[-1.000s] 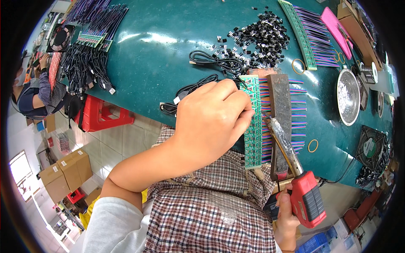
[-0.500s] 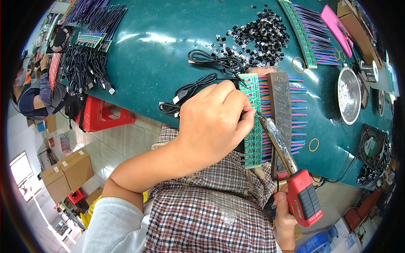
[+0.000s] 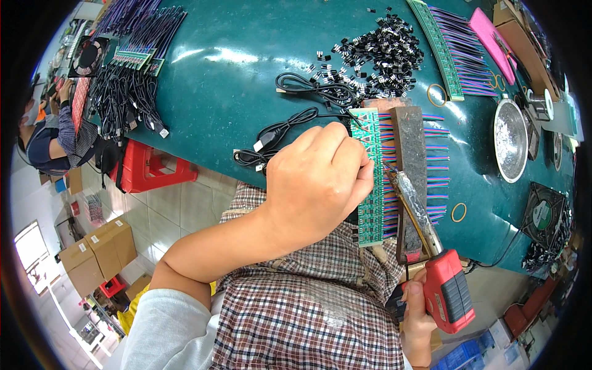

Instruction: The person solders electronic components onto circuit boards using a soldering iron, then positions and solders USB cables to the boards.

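My left hand (image 3: 317, 179) is closed in a pinch over the left edge of a green circuit board panel (image 3: 370, 225); its fingertips hide what they hold. My right hand (image 3: 418, 317) grips a red-and-black soldering gun (image 3: 453, 293), its tip pointing up-left to the panel's right edge, close to my left fingertips. Thin red, blue and black wires (image 3: 438, 157) run from the panel under a dark grey bar (image 3: 408, 154) lying across them. Two black coiled USB cables (image 3: 317, 89) (image 3: 277, 135) lie beyond and left of my left hand.
Small black components (image 3: 385, 58) are heaped at the far side. A wired board panel (image 3: 444, 55) and a metal bowl (image 3: 510, 142) lie right. Bundled black cables (image 3: 126, 102) lie far left. Fans (image 3: 544, 213) stand at both sides. A person (image 3: 52, 132) sits at left.
The soldering gun has shifted slightly right, its tip drawing back from my left fingertips. My left hand has moved down a little, still pinched. The panel and bar stay put.
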The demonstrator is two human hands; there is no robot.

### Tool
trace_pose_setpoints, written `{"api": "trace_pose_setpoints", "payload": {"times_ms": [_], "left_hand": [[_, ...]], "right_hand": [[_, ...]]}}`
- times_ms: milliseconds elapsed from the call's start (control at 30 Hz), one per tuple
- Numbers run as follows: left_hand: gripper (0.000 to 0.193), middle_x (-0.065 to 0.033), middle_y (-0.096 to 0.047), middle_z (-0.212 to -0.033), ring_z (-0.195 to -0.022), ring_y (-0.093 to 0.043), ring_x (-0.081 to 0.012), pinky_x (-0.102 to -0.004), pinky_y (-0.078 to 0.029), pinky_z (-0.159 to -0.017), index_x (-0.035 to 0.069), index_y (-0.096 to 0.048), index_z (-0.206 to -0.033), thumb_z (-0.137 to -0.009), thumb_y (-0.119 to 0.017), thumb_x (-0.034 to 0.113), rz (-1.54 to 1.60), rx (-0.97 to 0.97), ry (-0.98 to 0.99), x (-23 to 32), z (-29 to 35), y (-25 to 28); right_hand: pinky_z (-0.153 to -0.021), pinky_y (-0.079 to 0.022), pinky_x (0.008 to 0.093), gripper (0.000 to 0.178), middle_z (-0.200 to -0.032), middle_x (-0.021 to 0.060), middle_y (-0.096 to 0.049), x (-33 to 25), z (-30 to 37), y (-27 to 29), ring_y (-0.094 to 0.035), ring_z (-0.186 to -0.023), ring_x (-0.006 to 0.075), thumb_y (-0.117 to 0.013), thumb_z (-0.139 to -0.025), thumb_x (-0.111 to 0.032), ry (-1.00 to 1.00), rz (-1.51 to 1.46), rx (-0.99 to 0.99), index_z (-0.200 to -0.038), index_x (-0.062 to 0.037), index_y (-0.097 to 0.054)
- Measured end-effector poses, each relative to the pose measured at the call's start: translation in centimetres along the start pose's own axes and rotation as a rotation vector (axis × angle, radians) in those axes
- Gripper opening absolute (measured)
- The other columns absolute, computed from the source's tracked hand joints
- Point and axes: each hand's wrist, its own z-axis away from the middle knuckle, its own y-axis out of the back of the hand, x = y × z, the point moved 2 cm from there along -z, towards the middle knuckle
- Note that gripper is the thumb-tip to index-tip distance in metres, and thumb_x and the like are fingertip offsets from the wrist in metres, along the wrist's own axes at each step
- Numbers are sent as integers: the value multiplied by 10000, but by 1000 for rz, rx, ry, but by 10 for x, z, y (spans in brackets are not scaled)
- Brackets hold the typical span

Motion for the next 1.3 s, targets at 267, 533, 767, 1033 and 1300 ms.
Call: {"api": "trace_pose_setpoints", "payload": {"times_ms": [267, 533, 767, 1033, 1300], "left_hand": [[237, -42, -583, -747, -631, -605, -230, -365, -469, -542, 83, -642, -797, -713, -858, 36, 2, 17, -9, -3, -1, 0], [130, -34, -658, -1006, -934, -616, -267, -412, -459, -812, 132, -738, -888, -852, -831, 216, -28, -134, -21, -5, -25, 27], [225, -111, -694, -1207, -1129, -650, -365, -484, -512, -976, 72, -683, -1200, -995, -688, 166, -408, 238, -36, -167, -120, 38], [262, -109, -685, -1074, -985, -713, -298, -425, -577, -844, 58, -637, -1065, -883, -806, 141, -217, 54, 196, -165, -89, 43], [360, -93, -635, -1193, -1013, -688, -223, -345, -558, -924, 35, -670, -1199, -868, -805, 79, -122, -68, 438, -133, -47, 80]], "right_hand": [[-781, -541, 406, 230, -916, 114, -709, 2, 4, 6, -682, -809, 279, -827, -839, -71, -29, -41, 7, -1036, 1, -734], [-542, -446, 264, 184, -944, 113, -558, 30, 7, 1, -504, -664, 130, -631, -985, 47, -14, -334, 145, -1154, 24, -562], [-535, -435, 257, 170, -911, 106, -561, 39, 7, 5, -504, -634, 124, -635, -988, 39, -35, -348, 109, -1137, 21, -553], [-529, -438, 260, 170, -906, 106, -580, 45, 8, 6, -502, -618, 112, -649, -1002, 11, -65, -334, 150, -1143, 21, -555], [-519, -436, 256, 193, -934, 117, -596, 37, 5, 2, -504, -605, 110, -639, -996, 27, -69, -353, 179, -1170, 29, -557]]}}
